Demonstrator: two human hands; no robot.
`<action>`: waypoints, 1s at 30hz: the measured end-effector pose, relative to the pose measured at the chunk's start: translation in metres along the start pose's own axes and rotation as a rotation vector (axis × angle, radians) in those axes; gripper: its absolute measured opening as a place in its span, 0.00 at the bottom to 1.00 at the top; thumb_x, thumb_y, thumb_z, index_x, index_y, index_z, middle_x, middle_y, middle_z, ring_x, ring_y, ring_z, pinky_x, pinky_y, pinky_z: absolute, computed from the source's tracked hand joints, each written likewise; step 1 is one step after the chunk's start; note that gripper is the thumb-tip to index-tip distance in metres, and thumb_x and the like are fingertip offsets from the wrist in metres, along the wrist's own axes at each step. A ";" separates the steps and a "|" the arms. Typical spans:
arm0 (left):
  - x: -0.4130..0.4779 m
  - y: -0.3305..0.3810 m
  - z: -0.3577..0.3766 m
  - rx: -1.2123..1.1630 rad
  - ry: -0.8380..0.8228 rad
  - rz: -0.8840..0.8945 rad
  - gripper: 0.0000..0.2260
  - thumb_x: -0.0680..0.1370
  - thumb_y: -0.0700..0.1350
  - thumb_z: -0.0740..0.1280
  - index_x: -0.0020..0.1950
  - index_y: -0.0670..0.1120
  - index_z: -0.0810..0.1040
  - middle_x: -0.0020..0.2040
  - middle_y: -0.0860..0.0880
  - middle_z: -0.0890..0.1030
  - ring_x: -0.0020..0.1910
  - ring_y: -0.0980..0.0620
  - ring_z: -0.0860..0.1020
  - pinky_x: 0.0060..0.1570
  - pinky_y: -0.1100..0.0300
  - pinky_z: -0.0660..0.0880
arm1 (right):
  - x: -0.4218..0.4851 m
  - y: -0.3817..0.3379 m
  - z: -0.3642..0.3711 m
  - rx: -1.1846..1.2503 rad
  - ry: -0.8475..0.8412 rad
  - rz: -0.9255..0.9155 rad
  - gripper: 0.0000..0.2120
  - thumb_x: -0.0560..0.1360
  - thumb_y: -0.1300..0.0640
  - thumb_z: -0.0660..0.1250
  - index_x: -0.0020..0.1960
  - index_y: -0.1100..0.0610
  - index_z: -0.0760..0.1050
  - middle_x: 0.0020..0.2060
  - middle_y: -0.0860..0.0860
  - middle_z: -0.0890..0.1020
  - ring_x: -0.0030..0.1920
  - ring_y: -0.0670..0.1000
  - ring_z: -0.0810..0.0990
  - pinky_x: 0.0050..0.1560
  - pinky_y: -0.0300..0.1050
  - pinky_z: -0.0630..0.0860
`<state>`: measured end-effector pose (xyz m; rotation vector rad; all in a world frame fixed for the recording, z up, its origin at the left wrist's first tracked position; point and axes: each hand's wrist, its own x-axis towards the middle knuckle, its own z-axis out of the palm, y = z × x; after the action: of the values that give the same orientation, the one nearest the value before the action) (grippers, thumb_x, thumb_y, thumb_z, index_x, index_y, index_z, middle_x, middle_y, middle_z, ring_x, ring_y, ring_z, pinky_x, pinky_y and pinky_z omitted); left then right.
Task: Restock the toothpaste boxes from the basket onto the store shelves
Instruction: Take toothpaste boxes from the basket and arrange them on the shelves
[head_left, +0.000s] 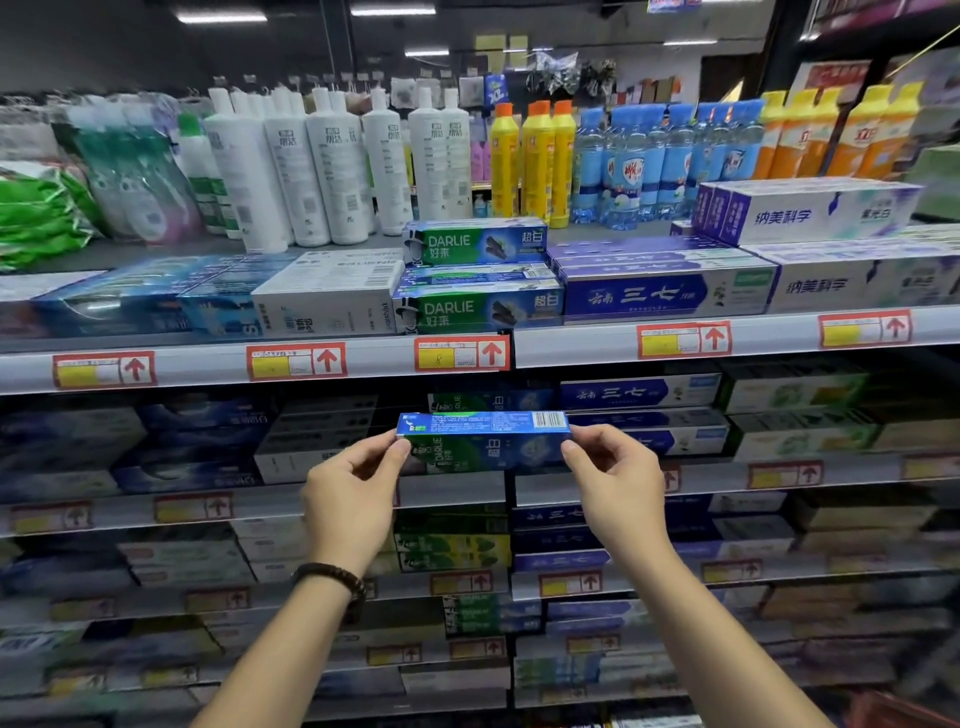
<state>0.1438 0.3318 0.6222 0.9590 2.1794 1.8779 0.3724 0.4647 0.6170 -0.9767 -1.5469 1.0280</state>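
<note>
A green and blue Darlie toothpaste box (483, 440) is held level in front of the second shelf (457, 493), lengthwise left to right. My left hand (353, 488) pinches its left end and my right hand (613, 478) pinches its right end. More Darlie boxes (475, 309) are stacked on the top shelf (363, 358) right above. Behind the held box another Darlie box (467, 401) lies on the second shelf. The basket is out of sight, apart from a red edge (904, 709) at the bottom right that may belong to it.
Blue and white toothpaste boxes (660, 291) flank the Darlie stack on the top shelf, with white, yellow and blue bottles (332, 166) behind. Red and yellow price tags (461, 354) line each shelf edge. Lower shelves hold more boxes, blurred.
</note>
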 end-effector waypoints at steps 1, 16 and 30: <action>0.001 0.001 0.002 -0.004 -0.007 0.000 0.07 0.78 0.53 0.76 0.56 0.57 0.88 0.47 0.60 0.87 0.48 0.62 0.84 0.50 0.56 0.83 | 0.002 0.000 0.001 -0.006 0.017 0.001 0.05 0.81 0.56 0.74 0.51 0.46 0.84 0.43 0.42 0.87 0.46 0.41 0.84 0.47 0.39 0.80; 0.033 0.007 0.037 0.238 -0.031 0.019 0.17 0.79 0.43 0.74 0.68 0.47 0.82 0.57 0.50 0.84 0.42 0.62 0.78 0.57 0.56 0.79 | 0.040 0.001 0.013 -0.120 -0.005 0.090 0.14 0.83 0.59 0.69 0.68 0.52 0.81 0.56 0.45 0.84 0.56 0.45 0.81 0.63 0.45 0.79; 0.047 0.003 0.057 0.376 -0.168 -0.111 0.10 0.79 0.45 0.73 0.47 0.39 0.78 0.40 0.39 0.82 0.37 0.42 0.80 0.32 0.57 0.71 | 0.057 0.005 0.024 -0.229 -0.112 0.190 0.24 0.81 0.50 0.71 0.75 0.55 0.75 0.66 0.51 0.82 0.62 0.53 0.80 0.67 0.54 0.78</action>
<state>0.1345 0.4046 0.6263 0.9850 2.4694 1.3130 0.3391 0.5163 0.6258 -1.2627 -1.7166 1.0672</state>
